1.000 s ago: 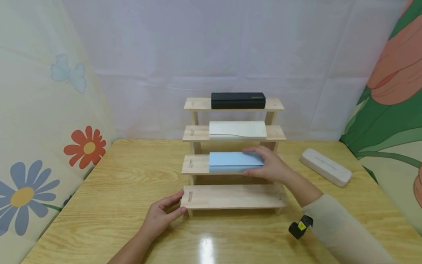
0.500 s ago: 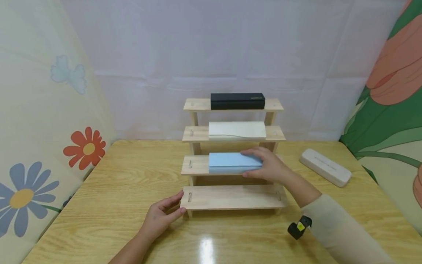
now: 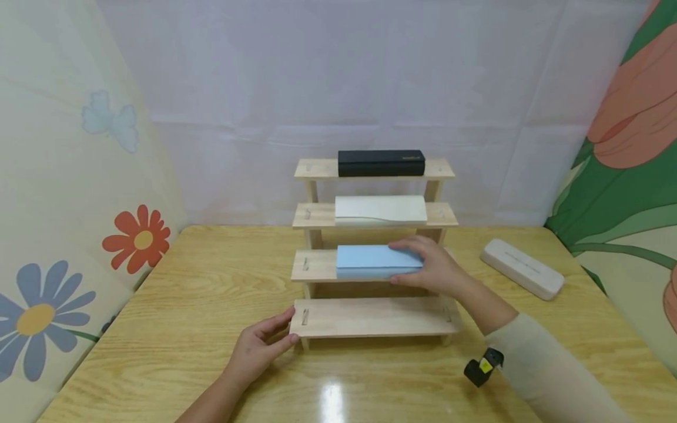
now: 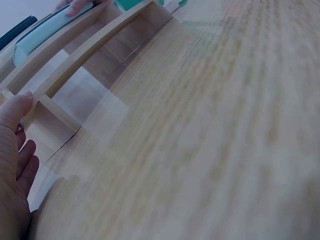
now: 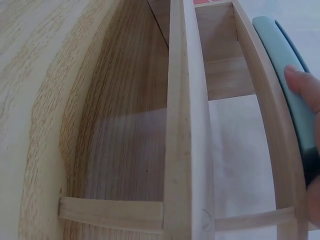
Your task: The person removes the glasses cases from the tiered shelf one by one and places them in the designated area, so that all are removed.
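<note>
A light-blue glasses case (image 3: 362, 261) lies on the second shelf from the bottom of a stepped wooden rack (image 3: 365, 317). My right hand (image 3: 436, 267) grips its right end, thumb at the front and fingers over the top. In the right wrist view, a fingertip (image 5: 295, 75) presses on the case's side. My left hand (image 3: 259, 346) holds the left end of the lowest shelf between thumb and fingers. In the left wrist view, the thumb (image 4: 17, 107) lies at the shelf's corner. Above the blue case are a white case (image 3: 381, 208) and, on the top shelf, a black case (image 3: 381, 164).
An off-white case (image 3: 522, 268) lies slantwise on the wood-grain table (image 3: 227, 264), right of the rack. A small black device (image 3: 483, 367) is at the right sleeve. A pale cloth (image 3: 317, 70) hangs behind, with flower-printed sheets at both sides.
The light-blue case and my right hand have shifted very slightly to the right along the shelf. My left hand stays at the lowest shelf.
</note>
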`<state>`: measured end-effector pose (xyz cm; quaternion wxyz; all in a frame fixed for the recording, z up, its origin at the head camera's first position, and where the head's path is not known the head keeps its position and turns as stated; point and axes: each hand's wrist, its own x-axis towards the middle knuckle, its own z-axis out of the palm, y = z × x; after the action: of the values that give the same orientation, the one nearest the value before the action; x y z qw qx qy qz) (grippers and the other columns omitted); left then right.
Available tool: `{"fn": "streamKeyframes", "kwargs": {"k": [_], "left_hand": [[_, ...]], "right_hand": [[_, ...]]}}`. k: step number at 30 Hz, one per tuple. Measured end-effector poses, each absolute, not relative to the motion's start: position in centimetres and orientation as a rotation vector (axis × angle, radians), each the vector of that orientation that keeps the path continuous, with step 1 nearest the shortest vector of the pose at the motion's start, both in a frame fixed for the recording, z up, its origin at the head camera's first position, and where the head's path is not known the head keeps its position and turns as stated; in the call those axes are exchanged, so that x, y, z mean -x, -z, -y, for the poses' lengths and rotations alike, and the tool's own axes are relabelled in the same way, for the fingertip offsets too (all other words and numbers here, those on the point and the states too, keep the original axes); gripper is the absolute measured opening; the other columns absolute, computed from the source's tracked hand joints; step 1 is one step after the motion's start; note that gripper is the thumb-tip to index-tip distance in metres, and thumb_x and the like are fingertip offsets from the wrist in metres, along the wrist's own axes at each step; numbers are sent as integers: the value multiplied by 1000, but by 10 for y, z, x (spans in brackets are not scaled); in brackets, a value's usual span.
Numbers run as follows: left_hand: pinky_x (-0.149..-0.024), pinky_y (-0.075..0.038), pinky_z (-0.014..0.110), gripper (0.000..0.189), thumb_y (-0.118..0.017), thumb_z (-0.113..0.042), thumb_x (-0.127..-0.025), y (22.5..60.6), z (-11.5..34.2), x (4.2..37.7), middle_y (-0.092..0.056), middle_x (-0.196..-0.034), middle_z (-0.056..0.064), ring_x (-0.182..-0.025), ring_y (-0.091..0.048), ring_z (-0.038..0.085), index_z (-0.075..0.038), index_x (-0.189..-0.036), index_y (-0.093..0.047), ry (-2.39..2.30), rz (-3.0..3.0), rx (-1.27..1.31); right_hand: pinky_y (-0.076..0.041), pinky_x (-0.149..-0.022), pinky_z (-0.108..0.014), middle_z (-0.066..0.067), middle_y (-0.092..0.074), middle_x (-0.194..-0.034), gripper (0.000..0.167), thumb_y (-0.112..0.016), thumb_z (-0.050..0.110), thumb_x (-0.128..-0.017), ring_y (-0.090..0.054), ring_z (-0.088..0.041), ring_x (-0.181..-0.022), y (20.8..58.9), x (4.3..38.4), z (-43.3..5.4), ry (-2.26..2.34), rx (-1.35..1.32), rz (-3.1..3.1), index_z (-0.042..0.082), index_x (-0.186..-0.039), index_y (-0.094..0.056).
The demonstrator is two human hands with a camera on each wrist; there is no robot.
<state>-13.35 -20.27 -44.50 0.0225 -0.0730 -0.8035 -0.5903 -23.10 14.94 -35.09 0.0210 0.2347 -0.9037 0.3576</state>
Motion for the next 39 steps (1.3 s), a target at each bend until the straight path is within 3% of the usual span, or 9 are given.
{"fn": "streamKeyframes", "kwargs": {"k": [16, 28, 39], "left_hand": [[-91, -54, 19, 49, -77, -6, -83, 445, 203, 134, -57, -135, 18, -107, -58, -9, 6, -127, -60, 1828, 2464, 251], [-90, -52, 14, 49, -76, -7, -83, 445, 203, 134, -57, -135, 18, -106, -58, -8, 6, -127, -60, 1850, 2458, 259], [-89, -52, 14, 49, -76, -7, -84, 447, 204, 135, -57, -136, 18, -106, -59, -9, 5, -128, -59, 1837, 2471, 272]], "right_hand": [[-44, -103, -59, -16, -52, -142, 64, -86, 29, -75, -49, -38, -126, 342, 223, -163, -1081, -696, 2765, 13, -132, -61], [-47, -98, -55, -13, -54, -140, 63, -85, 27, -76, -52, -34, -122, 332, 217, -177, -1129, -671, 2723, 13, -132, -60], [-46, -99, -58, -10, -49, -146, 66, -83, 31, -79, -50, -37, -125, 320, 210, -196, -1160, -558, 2761, 17, -138, -55]]}}
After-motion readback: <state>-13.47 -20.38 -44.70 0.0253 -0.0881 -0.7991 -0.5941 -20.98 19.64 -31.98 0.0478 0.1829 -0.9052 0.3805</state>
